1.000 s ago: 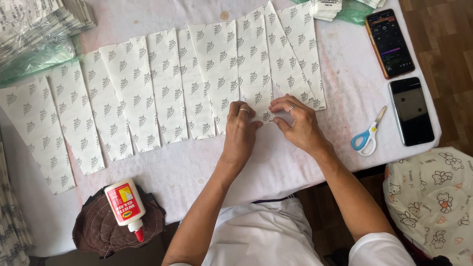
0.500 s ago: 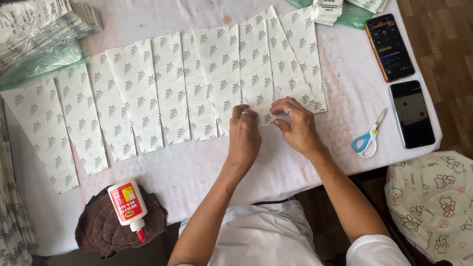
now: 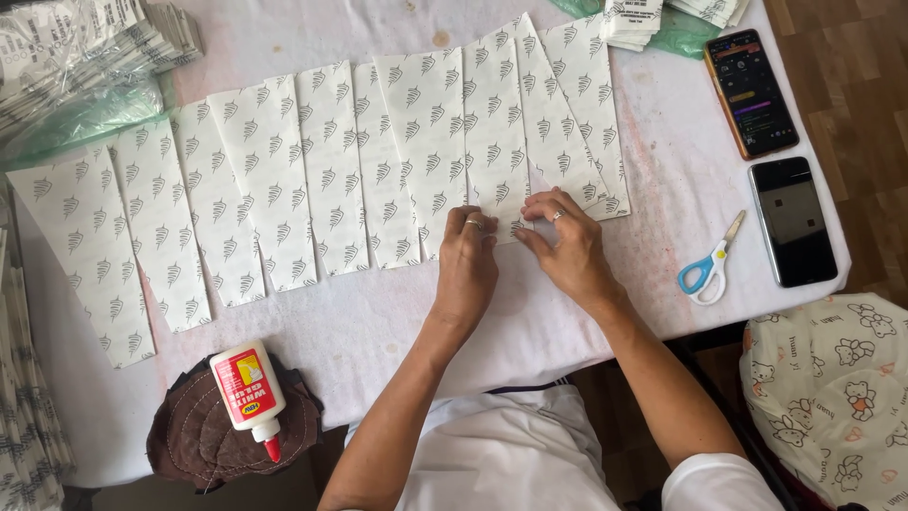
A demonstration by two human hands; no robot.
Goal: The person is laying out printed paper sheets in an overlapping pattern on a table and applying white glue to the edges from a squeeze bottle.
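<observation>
The left hand (image 3: 470,260) and right hand (image 3: 560,244) meet at the near end of one patterned paper strip (image 3: 496,142), fingers curled narrow and pinching its lower edge against the table (image 3: 605,312). That strip lies in an overlapping row of like strips (image 3: 284,189) fanned across the white cloth. Scissors (image 3: 707,267) with blue handles lie just right of the right hand, and two phones (image 3: 771,156) sit beyond them. A glue bottle (image 3: 248,390) rests on a brown pad (image 3: 203,440) at the near left edge.

White paper strips (image 3: 331,170) w/ grey leaf print; blue-handled scissors (image 3: 707,270).
</observation>
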